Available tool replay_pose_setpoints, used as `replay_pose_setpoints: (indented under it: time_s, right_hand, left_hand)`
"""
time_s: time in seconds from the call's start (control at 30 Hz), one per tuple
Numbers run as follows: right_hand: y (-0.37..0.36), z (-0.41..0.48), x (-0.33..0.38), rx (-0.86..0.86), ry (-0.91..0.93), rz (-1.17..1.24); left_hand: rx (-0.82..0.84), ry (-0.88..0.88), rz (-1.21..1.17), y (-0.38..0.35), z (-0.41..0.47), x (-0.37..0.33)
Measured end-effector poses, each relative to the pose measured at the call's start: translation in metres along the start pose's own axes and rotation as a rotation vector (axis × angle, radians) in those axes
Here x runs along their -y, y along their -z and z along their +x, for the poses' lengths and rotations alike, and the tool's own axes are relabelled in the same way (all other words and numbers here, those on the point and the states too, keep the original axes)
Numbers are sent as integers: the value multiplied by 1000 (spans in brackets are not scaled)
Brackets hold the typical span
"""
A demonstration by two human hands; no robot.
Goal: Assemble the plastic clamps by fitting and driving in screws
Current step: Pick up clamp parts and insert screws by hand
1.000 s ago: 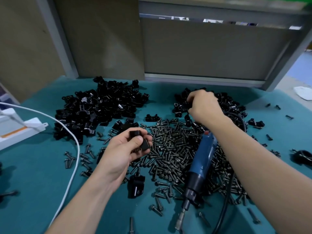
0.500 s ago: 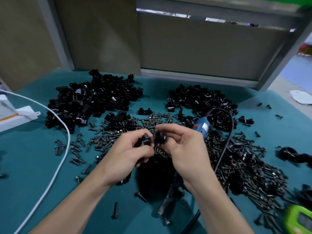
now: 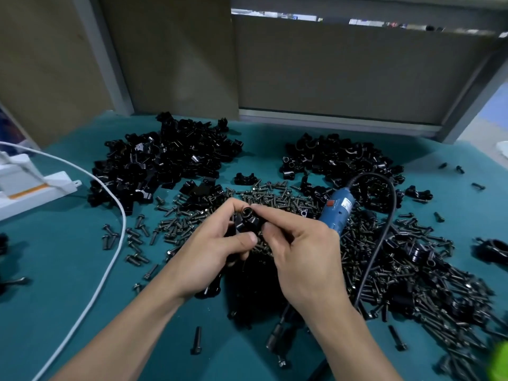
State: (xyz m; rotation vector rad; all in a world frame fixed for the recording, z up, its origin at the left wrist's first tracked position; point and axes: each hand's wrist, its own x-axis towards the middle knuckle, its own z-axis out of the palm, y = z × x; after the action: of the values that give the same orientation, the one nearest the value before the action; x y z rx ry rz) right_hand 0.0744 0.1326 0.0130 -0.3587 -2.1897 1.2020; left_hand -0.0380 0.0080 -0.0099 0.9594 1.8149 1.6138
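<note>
Both hands meet over the middle of the teal table [image 3: 55,270]. My left hand [image 3: 217,251] and my right hand [image 3: 299,251] pinch black plastic clamp parts [image 3: 247,220] pressed together between the fingertips. A round opening on the top part faces the camera. A spread of dark screws [image 3: 275,199] lies beneath and behind the hands. The blue electric screwdriver [image 3: 339,210] lies on the screws just right of my right hand, its black cable [image 3: 390,204] looping over it; its bit end [image 3: 276,336] shows below my right wrist.
Two heaps of black clamp parts lie at the back: a large heap [image 3: 165,163] on the left, a smaller heap [image 3: 338,160] on the right. A white cable [image 3: 115,243] curves along the left from a white box [image 3: 33,185]. A green object [image 3: 499,364] shows at the lower right corner.
My right hand came back from the far right heap with a black part and met my left hand. The two parts now touch and are held closer together than before.
</note>
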Motion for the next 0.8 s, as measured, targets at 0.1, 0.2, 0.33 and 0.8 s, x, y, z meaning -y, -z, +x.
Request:
replay_pose_setpoints:
  time_s: [0.1,0.2,0.33,0.8]
  right_hand:
    - [-7,-4,-1,-41,30,75]
    - [-10,-3,-2,-30,-17,190]
    - [-4,3,-6,51,-108,299]
    - [-8,1,-4,4,-52,546]
  left_hand:
    - [-15,0,-61,-3,0,-5]
    - [-47,13,-89,-4,-1,-7]
    - [-88,11,-94,0,-4,-7]
    - [-119,-11,-16,-7,-8,-21]
